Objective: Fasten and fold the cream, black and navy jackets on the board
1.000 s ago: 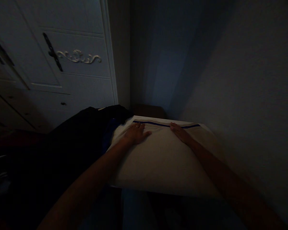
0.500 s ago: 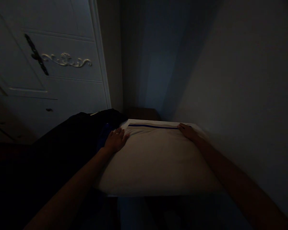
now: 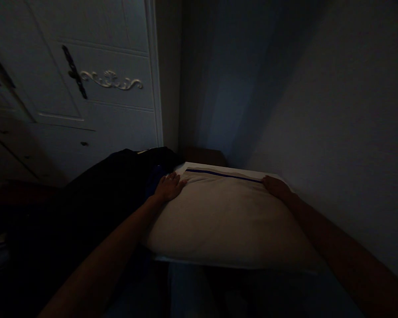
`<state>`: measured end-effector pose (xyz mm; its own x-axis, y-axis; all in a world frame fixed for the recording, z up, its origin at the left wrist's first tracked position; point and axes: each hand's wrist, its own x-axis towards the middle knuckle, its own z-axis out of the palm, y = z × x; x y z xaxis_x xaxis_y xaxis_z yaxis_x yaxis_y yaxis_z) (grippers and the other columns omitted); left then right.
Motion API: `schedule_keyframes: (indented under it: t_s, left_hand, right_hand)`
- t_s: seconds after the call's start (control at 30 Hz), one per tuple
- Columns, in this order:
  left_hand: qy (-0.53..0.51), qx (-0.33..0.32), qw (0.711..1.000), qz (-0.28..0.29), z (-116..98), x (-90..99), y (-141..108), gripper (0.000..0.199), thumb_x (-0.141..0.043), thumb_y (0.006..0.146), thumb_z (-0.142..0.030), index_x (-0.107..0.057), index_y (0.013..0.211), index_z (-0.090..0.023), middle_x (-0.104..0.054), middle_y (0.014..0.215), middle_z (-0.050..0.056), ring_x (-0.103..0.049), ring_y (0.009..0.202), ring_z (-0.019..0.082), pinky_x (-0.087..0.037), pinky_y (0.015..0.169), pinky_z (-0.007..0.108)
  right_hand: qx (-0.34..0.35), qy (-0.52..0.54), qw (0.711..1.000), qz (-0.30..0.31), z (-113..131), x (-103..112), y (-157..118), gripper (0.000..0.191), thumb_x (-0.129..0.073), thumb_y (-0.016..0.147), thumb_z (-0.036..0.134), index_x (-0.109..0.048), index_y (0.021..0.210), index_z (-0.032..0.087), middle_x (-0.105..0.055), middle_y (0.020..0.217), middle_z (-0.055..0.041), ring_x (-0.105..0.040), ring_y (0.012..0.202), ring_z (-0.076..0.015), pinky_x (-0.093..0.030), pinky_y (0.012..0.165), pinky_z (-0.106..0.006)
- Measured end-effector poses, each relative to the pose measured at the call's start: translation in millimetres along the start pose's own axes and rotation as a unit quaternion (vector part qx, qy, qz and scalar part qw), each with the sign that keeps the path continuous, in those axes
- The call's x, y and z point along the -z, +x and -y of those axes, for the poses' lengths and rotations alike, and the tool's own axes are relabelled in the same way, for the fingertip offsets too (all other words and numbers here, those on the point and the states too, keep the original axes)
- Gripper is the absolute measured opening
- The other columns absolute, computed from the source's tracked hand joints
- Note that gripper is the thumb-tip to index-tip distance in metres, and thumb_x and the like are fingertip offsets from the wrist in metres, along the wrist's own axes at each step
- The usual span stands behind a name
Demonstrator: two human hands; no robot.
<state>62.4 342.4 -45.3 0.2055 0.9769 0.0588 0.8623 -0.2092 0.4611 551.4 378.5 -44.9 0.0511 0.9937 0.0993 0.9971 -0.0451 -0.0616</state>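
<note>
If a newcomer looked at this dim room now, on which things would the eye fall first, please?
Probably on the pale, roughly rectangular cloth with a dark blue stripe near its far edge, low in the centre; the person's left grip rests at its far-left side, the right grip at its far-right corner. Next, perhaps, the raised white scroll ornament on the white panelled cabinet, upper left, beside a long dark handle.

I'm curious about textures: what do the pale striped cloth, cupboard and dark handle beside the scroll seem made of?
The pale cloth looks like matt fabric, perhaps cotton, with soft creases near the left hand. The cupboard may be painted wood or board: smooth, dull, moulded panels. The handle looks like dark metal from its ornate outline, but dim light leaves that open.
</note>
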Motion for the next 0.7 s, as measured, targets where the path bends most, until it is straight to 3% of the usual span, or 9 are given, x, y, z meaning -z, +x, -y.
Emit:
schedule_keyframes:
  t_s: [0.07, 0.17, 0.23, 0.3, 0.4, 0.47, 0.53, 0.63, 0.7]
  left_hand:
    - [-0.045, 0.015, 0.999, 0.004, -1.0, 10.6, 3.1, 0.060, -0.027, 0.096, -0.055, -0.056, 0.134, -0.018, -0.048, 0.148, 0.013, -0.037, 0.143, 0.030, -0.023, 0.119, 0.053]
    - [-0.125, 0.039, 0.991, -0.020, -6.1, 31.4, -4.5, 0.065, -0.022, 0.096, -0.055, -0.060, 0.128, -0.013, -0.060, 0.135, 0.015, -0.056, 0.127, 0.028, -0.044, 0.106, 0.041]
    - [-0.167, 0.041, 0.984, -0.051, -16.0, 44.6, -25.4, 0.067, -0.019, 0.096, -0.055, -0.062, 0.124, -0.011, -0.062, 0.131, 0.015, -0.060, 0.119, 0.025, -0.048, 0.099, 0.035]
    - [-0.220, 0.035, 0.968, -0.115, -32.3, 52.4, -62.4, 0.063, -0.025, 0.095, -0.056, -0.062, 0.121, -0.013, -0.063, 0.131, 0.012, -0.060, 0.119, 0.022, -0.047, 0.101, 0.032]
    - [-0.385, 0.067, 0.869, -0.303, -60.5, 44.6, -139.7, 0.051, -0.052, 0.083, -0.057, -0.066, 0.110, -0.016, -0.068, 0.119, 0.010, -0.063, 0.112, 0.023, -0.050, 0.097, 0.034]
    - [-0.425, 0.138, 0.818, -0.361, -73.5, 23.7, -191.9, 0.044, -0.057, 0.079, -0.057, -0.067, 0.100, -0.019, -0.070, 0.108, 0.008, -0.065, 0.104, 0.023, -0.051, 0.093, 0.034]
    - [-0.458, 0.211, 0.792, -0.343, -78.0, -6.9, -232.9, 0.047, -0.065, 0.070, -0.060, -0.067, 0.094, -0.020, -0.070, 0.102, 0.009, -0.066, 0.100, 0.025, -0.054, 0.089, 0.036]
    - [-0.528, 0.279, 0.777, -0.199, -75.1, -57.6, -265.2, 0.058, -0.072, 0.059, -0.066, -0.068, 0.096, -0.021, -0.071, 0.101, 0.012, -0.068, 0.095, 0.029, -0.055, 0.087, 0.043]
    - [-0.575, 0.275, 0.763, -0.108, -76.5, -86.2, -269.8, 0.065, -0.076, 0.054, -0.068, -0.067, 0.102, -0.025, -0.071, 0.101, 0.012, -0.068, 0.097, 0.031, -0.054, 0.089, 0.047]
  right_hand:
    - [0.012, -0.016, 1.000, 0.004, 8.3, 2.8, -0.1, 0.039, -0.042, 0.090, 0.029, -0.066, 0.113, 0.010, -0.060, 0.128, -0.0204, -0.055, 0.128, -0.0245, -0.040, 0.115, -0.041]
    - [0.039, -0.016, 0.999, 0.005, 29.8, 11.9, -2.6, 0.050, -0.040, 0.091, 0.034, -0.057, 0.131, 0.009, -0.049, 0.143, -0.0192, -0.047, 0.136, -0.0259, -0.035, 0.120, -0.043]
    - [0.087, 0.022, 0.996, 0.008, 51.0, 19.9, -5.8, 0.059, -0.034, 0.094, 0.042, -0.047, 0.142, 0.012, -0.041, 0.151, -0.0130, -0.043, 0.140, -0.0236, -0.033, 0.123, -0.040]
    - [0.153, 0.075, 0.985, 0.011, 75.1, 27.3, -8.7, 0.065, -0.028, 0.094, 0.052, -0.042, 0.147, 0.017, -0.037, 0.154, -0.0077, -0.040, 0.142, -0.0217, -0.032, 0.124, -0.038]
    - [0.216, 0.116, 0.969, 0.019, 107.3, 31.7, -8.6, 0.073, -0.030, 0.091, 0.063, -0.038, 0.150, 0.020, -0.030, 0.158, -0.0051, -0.032, 0.147, -0.0224, -0.025, 0.127, -0.039]
    - [0.222, 0.122, 0.967, 0.036, 120.0, 27.7, -5.4, 0.077, -0.035, 0.089, 0.066, -0.038, 0.150, 0.019, -0.026, 0.159, -0.0055, -0.026, 0.150, -0.0239, -0.019, 0.128, -0.042]
    - [0.209, 0.134, 0.967, 0.065, 124.2, 19.2, -2.4, 0.076, -0.037, 0.089, 0.067, -0.044, 0.146, 0.018, -0.030, 0.158, -0.0070, -0.026, 0.150, -0.0247, -0.016, 0.129, -0.041]
    - [0.179, 0.160, 0.965, 0.104, 119.6, 5.1, -3.5, 0.075, -0.026, 0.092, 0.067, -0.051, 0.141, 0.016, -0.040, 0.152, -0.0090, -0.037, 0.145, -0.0229, -0.022, 0.128, -0.036]
    - [0.166, 0.170, 0.966, 0.101, 114.9, 0.1, -8.2, 0.081, -0.020, 0.091, 0.070, -0.050, 0.142, 0.015, -0.042, 0.151, -0.0097, -0.041, 0.142, -0.0226, -0.027, 0.126, -0.035]
